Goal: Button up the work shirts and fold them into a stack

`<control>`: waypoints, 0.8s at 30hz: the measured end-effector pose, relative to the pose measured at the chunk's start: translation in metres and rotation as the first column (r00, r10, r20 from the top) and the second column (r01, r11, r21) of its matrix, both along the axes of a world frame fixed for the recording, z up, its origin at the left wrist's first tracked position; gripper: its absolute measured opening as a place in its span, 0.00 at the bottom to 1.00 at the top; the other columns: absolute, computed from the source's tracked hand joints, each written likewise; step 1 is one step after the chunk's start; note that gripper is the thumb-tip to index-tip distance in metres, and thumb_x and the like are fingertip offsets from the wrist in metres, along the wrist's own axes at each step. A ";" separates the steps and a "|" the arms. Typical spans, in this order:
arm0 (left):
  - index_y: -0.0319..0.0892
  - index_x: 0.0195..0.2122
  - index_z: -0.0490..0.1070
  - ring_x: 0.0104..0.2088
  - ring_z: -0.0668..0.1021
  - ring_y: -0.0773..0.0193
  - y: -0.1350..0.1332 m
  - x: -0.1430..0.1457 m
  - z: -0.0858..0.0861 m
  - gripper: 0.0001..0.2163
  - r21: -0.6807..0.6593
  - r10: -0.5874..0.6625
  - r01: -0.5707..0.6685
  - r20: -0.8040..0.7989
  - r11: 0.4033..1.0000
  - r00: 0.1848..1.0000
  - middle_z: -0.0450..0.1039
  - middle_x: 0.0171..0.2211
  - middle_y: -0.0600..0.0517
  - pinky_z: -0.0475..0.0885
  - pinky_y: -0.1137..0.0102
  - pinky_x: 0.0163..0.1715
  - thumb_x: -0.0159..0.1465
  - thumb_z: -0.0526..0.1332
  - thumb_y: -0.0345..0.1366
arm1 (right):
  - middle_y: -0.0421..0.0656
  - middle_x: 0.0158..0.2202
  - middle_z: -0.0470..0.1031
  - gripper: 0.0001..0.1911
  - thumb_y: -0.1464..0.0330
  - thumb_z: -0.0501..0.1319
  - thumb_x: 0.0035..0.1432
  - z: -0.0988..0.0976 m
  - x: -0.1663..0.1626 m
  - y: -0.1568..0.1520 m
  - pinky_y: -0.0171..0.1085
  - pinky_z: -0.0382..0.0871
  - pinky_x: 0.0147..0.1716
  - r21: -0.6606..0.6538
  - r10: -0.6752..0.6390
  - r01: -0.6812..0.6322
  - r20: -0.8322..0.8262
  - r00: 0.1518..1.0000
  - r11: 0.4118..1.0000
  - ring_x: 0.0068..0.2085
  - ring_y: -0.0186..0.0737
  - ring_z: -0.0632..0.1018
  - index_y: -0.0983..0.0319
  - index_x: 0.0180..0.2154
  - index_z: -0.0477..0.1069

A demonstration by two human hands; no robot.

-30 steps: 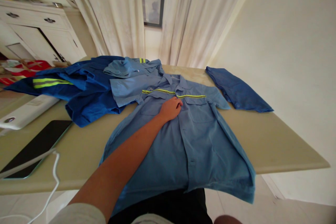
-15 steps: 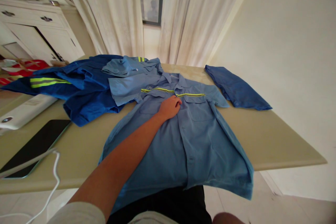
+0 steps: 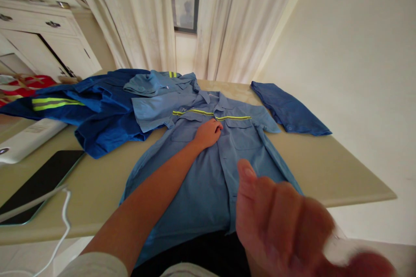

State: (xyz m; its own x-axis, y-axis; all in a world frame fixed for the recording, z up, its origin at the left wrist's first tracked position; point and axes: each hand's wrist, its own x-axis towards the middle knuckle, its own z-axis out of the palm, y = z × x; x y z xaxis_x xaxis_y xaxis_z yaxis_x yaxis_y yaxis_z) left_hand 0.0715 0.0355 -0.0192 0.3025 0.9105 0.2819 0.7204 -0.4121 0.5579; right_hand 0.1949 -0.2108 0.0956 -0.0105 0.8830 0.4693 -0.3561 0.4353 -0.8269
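A blue-grey short-sleeved work shirt [image 3: 182, 181] lies front up, collar away from me, with a yellow-striped band across its chest. Its hem hangs over the near table edge. My left hand [image 3: 208, 133] rests at the front placket just below the band, fingers curled and pinched on the cloth. Close to the camera at lower right, my right hand [image 3: 279, 216] is raised over the shirt's lower right side. Its fingers are curled with the thumb sticking up, and no object shows in them. Part of that hand is blurred, and it hides the shirt's right hem corner.
Darker blue garments [image 3: 110, 104] with reflective strips are heaped left on the table [image 3: 351, 177]. A folded blue garment [image 3: 289, 108] lies at the right. A phone [image 3: 42, 181], a white cable [image 3: 66, 212] and a white device [image 3: 32, 138] are at the left. Curtains hang behind.
My right hand has come up into view at lower right, in front of the shirt. My left hand stays on the placket. The view has shifted slightly.
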 end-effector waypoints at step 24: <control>0.44 0.48 0.78 0.49 0.81 0.56 -0.002 0.003 -0.003 0.13 0.028 0.016 -0.015 -0.013 0.999 1.000 0.80 0.50 0.47 0.75 0.63 0.53 0.69 0.55 0.30 | 0.35 0.16 0.48 0.31 0.55 0.52 0.72 -0.003 -0.020 0.063 0.37 0.60 0.25 0.081 -0.031 0.064 -0.358 0.933 0.995 0.20 0.34 0.54 0.59 0.18 0.50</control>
State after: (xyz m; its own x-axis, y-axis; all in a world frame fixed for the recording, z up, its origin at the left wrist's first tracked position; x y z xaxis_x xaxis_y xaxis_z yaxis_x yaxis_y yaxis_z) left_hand 0.0750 0.0331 -0.0226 0.2925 0.9070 0.3030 0.7341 -0.4160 0.5367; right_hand 0.1749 -0.1474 0.0925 0.2125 0.8322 0.5122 -0.5965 0.5256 -0.6065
